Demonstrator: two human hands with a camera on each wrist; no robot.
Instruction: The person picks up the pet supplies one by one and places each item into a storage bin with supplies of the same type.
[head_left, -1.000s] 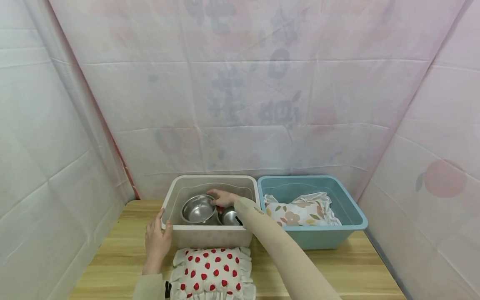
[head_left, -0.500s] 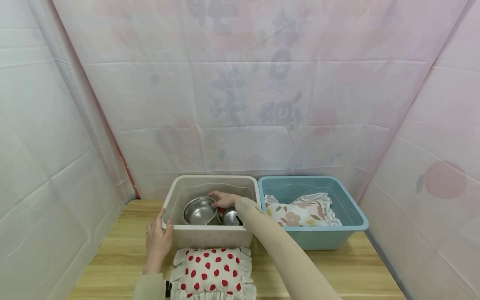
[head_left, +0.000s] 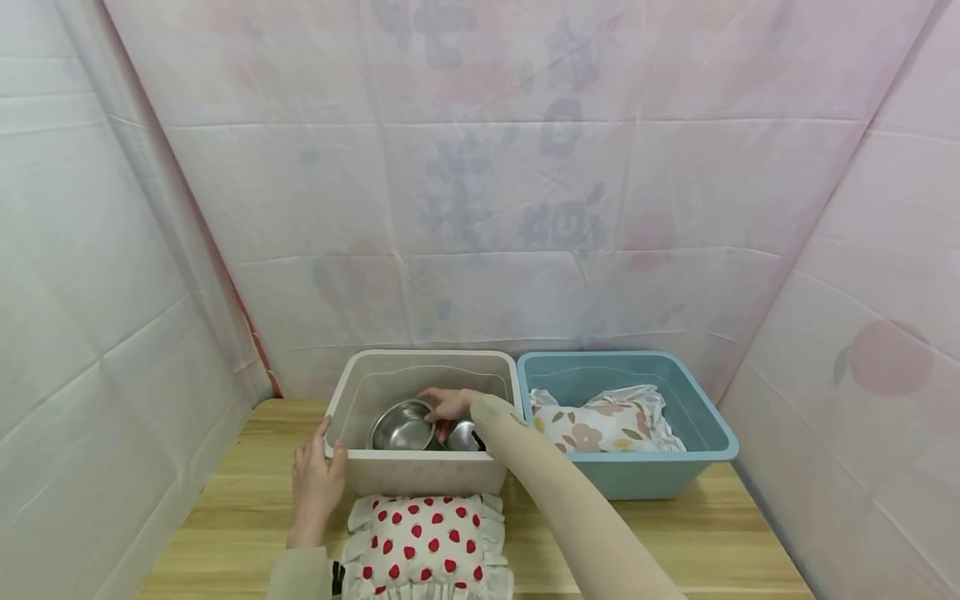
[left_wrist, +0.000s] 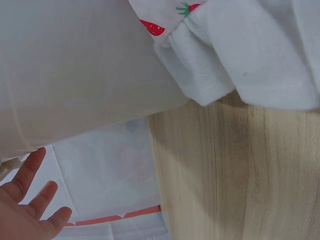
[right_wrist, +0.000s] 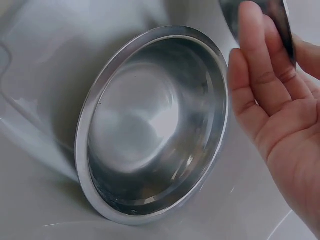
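Inside the beige bin [head_left: 431, 477] are two stainless steel bowls. My right hand [head_left: 450, 405] reaches in from the right and pinches the rim of the left bowl [head_left: 401, 427], which leans slightly. In the right wrist view my fingers [right_wrist: 255, 45] lie on one side of that held bowl [right_wrist: 229, 14] and the thumb on the other. The second bowl [right_wrist: 132, 120] lies below it, partly covered by my hand in the head view [head_left: 462, 436]. My left hand [head_left: 317, 481] rests at the bin's front left corner, fingers spread straight along the rim [left_wrist: 11, 165].
A blue bin [head_left: 626, 475] stands right beside the beige one, with a floral ruffled cushion [head_left: 607, 427] inside. In front of the beige bin lies a strawberry-print cushion [head_left: 423, 542] on the wooden table [head_left: 225, 517]. Pale printed sheets [head_left: 480, 192] enclose the back and sides.
The held bowl has shifted slightly right and toward me, tilting a little more, with my right hand at its rim. My left hand has stayed at the bin's corner.
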